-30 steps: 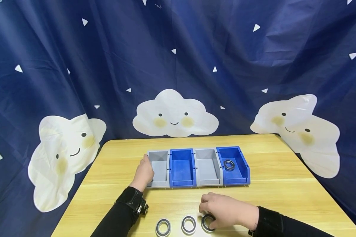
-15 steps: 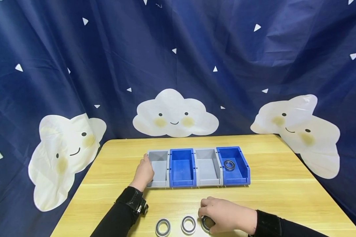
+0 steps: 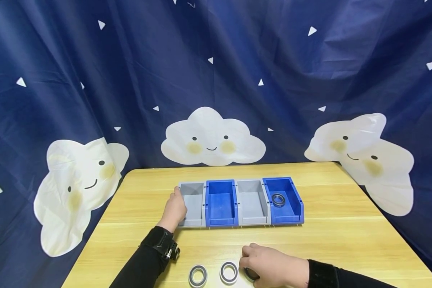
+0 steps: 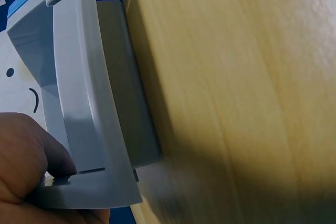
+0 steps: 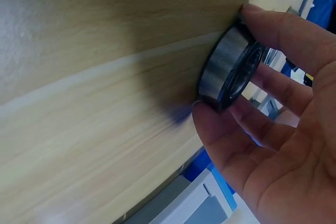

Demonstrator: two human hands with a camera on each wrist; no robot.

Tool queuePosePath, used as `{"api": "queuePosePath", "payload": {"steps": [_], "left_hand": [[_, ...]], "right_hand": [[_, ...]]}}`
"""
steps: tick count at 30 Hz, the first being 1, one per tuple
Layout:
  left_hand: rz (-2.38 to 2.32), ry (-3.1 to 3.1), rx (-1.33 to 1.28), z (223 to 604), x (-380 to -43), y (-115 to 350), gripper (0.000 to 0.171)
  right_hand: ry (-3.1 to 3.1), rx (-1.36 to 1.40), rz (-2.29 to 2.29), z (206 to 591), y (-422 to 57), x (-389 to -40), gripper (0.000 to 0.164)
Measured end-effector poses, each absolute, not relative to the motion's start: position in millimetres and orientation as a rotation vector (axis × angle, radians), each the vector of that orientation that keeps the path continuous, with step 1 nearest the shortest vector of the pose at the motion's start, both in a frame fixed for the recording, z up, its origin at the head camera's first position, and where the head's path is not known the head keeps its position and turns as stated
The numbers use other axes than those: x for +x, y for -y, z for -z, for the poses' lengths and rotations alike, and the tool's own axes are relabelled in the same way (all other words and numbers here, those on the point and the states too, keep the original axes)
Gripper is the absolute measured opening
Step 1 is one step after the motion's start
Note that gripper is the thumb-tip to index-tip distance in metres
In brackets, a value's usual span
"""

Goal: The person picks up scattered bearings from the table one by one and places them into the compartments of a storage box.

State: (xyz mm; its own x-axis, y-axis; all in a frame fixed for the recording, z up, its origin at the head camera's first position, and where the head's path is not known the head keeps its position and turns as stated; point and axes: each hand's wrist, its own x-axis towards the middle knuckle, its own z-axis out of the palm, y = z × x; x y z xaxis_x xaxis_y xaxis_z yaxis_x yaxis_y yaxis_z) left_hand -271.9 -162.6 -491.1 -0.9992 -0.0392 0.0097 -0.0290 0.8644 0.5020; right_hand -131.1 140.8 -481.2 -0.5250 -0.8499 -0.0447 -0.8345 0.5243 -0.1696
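Observation:
My left hand [image 3: 173,209] holds the left wall of the leftmost grey bin [image 3: 193,204]. In the left wrist view its thumb lies inside the side wall of that bin [image 4: 79,77], and the fingers wrap underneath. Low in the head view, my right hand [image 3: 271,266] pinches a ball bearing [image 3: 248,276], mostly covered by the hand there. The right wrist view has this bearing [image 5: 223,69] between thumb and fingertip, its shiny outer ring close to the wood. Two more bearings lie to the left, one near [image 3: 222,274] and one farther [image 3: 191,277].
Beside the held bin stand a blue bin [image 3: 221,204], another grey bin [image 3: 252,202] and a blue bin [image 3: 291,208] at the right end. A dark bearing [image 3: 278,205] sits in that last one. A navy cloud-print curtain [image 3: 216,72] hangs behind the wooden table [image 3: 345,224].
My right hand has shifted slightly toward the near table edge and now covers more of the bearing. The left hand has stayed on the grey bin.

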Motion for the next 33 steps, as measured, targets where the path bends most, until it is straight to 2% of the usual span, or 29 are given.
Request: {"api": "queuePosePath", "payload": {"steps": [33], "left_hand": [[0.8, 2.978, 0.049, 490.9, -269.3, 161.9, 0.068]], "right_hand": [[-2.647, -1.442, 0.142, 478.6, -137.1, -129.9, 0.035]]}}
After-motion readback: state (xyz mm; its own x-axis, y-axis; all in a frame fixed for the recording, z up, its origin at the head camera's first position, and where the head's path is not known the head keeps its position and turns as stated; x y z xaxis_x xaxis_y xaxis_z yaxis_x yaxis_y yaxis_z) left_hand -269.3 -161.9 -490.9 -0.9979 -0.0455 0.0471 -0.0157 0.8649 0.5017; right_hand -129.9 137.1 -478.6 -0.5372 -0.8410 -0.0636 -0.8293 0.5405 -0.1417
